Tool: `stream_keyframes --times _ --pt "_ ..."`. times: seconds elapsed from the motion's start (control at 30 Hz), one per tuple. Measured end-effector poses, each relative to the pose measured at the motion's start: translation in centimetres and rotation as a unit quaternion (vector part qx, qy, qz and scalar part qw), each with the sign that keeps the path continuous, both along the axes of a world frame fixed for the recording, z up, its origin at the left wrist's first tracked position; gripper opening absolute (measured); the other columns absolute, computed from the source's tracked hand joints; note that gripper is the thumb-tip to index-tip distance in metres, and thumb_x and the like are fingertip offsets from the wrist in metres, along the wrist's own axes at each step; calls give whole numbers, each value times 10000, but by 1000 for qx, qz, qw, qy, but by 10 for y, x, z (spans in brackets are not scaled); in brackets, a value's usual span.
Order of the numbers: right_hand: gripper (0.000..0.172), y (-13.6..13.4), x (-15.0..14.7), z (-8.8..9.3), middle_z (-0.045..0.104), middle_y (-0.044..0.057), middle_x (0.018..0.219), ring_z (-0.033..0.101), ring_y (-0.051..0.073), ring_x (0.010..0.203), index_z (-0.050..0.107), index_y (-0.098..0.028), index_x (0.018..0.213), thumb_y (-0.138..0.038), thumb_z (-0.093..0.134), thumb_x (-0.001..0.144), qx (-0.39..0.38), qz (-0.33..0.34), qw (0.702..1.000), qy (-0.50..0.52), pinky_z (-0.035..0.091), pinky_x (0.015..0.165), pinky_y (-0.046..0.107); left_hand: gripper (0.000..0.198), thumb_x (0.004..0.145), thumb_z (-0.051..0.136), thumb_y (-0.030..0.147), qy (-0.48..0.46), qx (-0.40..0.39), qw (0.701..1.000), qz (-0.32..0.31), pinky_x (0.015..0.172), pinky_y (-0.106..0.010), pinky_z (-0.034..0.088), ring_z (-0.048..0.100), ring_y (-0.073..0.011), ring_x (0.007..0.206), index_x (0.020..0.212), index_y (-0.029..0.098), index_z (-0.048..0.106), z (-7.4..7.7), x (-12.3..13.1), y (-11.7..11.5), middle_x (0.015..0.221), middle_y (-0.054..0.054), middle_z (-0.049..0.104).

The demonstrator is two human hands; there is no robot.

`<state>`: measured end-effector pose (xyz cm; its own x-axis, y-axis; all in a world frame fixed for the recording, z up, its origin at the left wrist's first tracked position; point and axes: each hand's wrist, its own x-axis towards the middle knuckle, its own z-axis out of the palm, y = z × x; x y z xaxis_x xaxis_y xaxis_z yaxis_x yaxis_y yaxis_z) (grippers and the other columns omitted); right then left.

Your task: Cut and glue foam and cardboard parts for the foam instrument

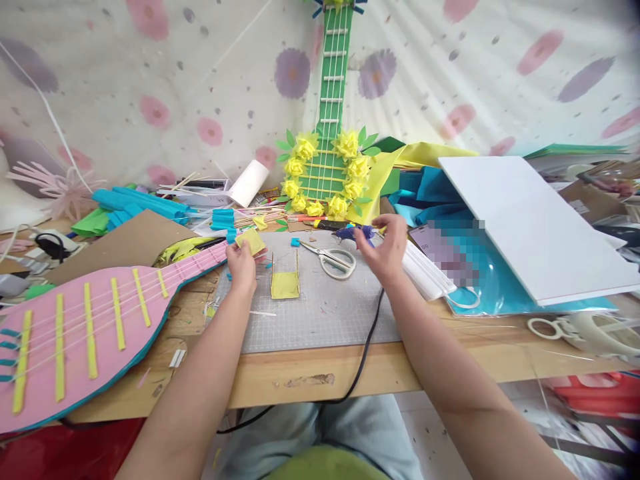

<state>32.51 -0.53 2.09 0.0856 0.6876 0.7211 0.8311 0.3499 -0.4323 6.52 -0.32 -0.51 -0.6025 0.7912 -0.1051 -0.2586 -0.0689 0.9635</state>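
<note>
A yellow piece (253, 241) is sitting pinched in your left hand (243, 267), over the mat (330, 317); your right hand (386, 250) is curving, fingers parted, by the glue gun (346, 233). Scissors (325, 255) are lying between; a pink instrument (103, 303) is crowding the left of the bench (360, 373).

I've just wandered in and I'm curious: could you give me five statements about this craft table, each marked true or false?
1. The left hand holds a small yellow piece. True.
2. The right hand is at the white board. False: it is at the blue glue gun.
3. Yellow flowers edge the body of the green instrument. True.
4. The scissors hang on the wall. False: they lie on the grey mat.
5. The pink instrument stands upright. False: it lies on the table.
</note>
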Motion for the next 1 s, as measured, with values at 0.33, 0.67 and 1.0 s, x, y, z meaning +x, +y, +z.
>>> stream_keyframes --times 0.33,0.67,1.0 --pt "392 -27 -76 -31 630 63 756 543 189 757 559 -184 742 -574 518 753 -199 272 902 -269 356 689 296 132 797 488 269 -29 -9 998 -49 550 -255 517 635 -122 643 910 200 484 -7 5 1 918 -45 623" --pt "198 -14 -61 -31 640 70 898 583 182 801 569 -190 854 -270 388 866 -245 144 948 -145 371 646 270 130 782 499 228 -101 11 994 -47 619 -260 525 642 -120 641 906 196 473 4 11 -5 783 -9 625" --pt "133 5 -50 -44 585 24 820 567 164 727 425 -236 827 -355 473 793 -244 197 915 252 447 674 309 153 649 577 213 -31 2 996 -78 538 -225 482 592 -107 587 752 174 470 5 11 -7 701 13 601"
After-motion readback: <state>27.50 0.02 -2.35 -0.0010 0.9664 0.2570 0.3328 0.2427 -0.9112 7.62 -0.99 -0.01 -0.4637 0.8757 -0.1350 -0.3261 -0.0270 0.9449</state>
